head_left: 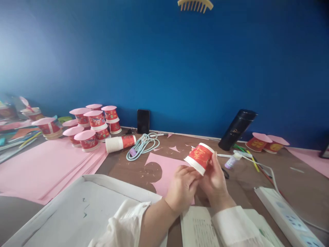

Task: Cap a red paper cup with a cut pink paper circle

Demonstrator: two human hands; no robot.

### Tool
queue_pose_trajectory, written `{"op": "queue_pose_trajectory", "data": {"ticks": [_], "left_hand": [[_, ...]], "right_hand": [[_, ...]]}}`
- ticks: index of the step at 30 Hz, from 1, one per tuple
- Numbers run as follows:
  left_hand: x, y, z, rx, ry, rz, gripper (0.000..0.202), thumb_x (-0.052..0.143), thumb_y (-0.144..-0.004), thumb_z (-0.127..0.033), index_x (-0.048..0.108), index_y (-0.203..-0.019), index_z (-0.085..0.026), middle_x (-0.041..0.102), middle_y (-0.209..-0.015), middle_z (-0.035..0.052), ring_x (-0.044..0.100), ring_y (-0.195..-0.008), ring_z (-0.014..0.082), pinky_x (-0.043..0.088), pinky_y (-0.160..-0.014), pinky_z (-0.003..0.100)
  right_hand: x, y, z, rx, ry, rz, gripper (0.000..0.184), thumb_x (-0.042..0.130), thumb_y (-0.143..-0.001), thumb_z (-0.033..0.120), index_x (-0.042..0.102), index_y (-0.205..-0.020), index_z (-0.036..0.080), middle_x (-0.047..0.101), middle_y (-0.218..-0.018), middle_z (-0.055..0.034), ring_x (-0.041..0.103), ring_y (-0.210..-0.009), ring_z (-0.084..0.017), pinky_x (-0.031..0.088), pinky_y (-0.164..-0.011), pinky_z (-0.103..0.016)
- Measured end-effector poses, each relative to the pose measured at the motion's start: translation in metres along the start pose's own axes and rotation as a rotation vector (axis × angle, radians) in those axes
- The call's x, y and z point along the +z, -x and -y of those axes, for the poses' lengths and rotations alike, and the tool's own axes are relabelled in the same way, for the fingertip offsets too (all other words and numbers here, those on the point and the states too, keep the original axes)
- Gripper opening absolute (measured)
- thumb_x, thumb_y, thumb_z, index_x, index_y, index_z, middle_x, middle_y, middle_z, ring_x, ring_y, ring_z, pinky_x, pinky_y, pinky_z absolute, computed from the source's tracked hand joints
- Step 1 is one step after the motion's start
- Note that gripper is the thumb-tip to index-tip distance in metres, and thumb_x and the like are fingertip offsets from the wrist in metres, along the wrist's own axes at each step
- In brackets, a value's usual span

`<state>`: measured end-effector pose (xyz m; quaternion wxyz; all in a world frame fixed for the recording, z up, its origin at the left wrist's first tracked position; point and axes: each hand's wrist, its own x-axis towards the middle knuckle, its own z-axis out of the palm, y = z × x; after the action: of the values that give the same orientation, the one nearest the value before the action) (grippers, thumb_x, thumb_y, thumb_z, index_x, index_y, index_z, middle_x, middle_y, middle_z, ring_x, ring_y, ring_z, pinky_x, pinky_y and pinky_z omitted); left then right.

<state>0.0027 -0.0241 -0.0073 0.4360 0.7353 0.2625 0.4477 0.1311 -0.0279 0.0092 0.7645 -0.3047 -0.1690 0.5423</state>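
Observation:
A red paper cup [200,157] with gold print and a white rim is held tilted above the brown table [295,185]. My left hand [182,187] is closed at its lower rim, fingers curled against the cup's base. My right hand [215,180] wraps the cup from the right side. Under the hands lies a pink paper sheet [164,171] with a round piece cut out. Both forearms wear white sleeves.
Several red cups capped with pink discs [89,125] stand at the back left by a stack of pink paper [46,168]. A lying cup stack [120,143], coiled cable [142,144], phone [143,120], black flask [238,129], glue bottle [232,160], power strip [285,214], white board [77,209] and open book [200,228] lie around.

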Motion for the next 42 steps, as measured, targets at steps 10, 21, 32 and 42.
{"op": "queue_pose_trajectory", "data": {"ticks": [10,21,32,42], "left_hand": [[-0.006,-0.005,-0.005,-0.783,1.342,-0.059,0.03,0.082,-0.072,-0.035,0.066,-0.083,-0.012,0.055,-0.073,-0.0013,0.039,-0.052,0.0019,0.029,-0.045,0.014],[-0.008,-0.008,0.001,-0.55,0.887,-0.196,0.039,0.078,-0.076,-0.048,0.077,-0.09,-0.012,0.068,-0.096,0.011,0.066,-0.086,0.0171,0.053,-0.088,0.032],[0.009,0.003,0.011,-0.486,0.482,-0.041,0.037,0.058,-0.09,-0.047,0.076,-0.084,-0.015,0.063,-0.102,0.0108,0.06,-0.091,0.0208,0.05,-0.084,0.033],[0.002,-0.002,-0.007,-0.58,0.659,0.049,0.034,0.068,-0.084,-0.042,0.077,-0.106,-0.017,0.068,-0.104,0.01,0.059,-0.099,0.0228,0.045,-0.095,0.036]], "right_hand": [[-0.012,-0.003,0.003,0.181,-0.069,0.032,0.049,0.062,-0.085,0.058,0.07,-0.116,0.02,0.075,-0.111,-0.0085,0.071,-0.094,-0.026,0.059,-0.079,-0.042],[-0.026,-0.013,0.001,0.09,-0.064,-0.086,0.028,0.067,-0.086,0.044,0.069,-0.112,0.032,0.074,-0.115,0.0007,0.064,-0.116,-0.017,0.05,-0.102,-0.038],[-0.026,-0.008,-0.006,0.076,0.069,-0.123,0.031,0.074,-0.079,0.053,0.074,-0.098,0.029,0.078,-0.101,-0.0023,0.069,-0.105,-0.026,0.053,-0.098,-0.047],[-0.017,-0.009,-0.003,0.093,0.053,-0.226,0.049,0.069,-0.08,0.058,0.073,-0.114,0.024,0.072,-0.123,-0.009,0.059,-0.125,-0.032,0.049,-0.104,-0.052]]}}
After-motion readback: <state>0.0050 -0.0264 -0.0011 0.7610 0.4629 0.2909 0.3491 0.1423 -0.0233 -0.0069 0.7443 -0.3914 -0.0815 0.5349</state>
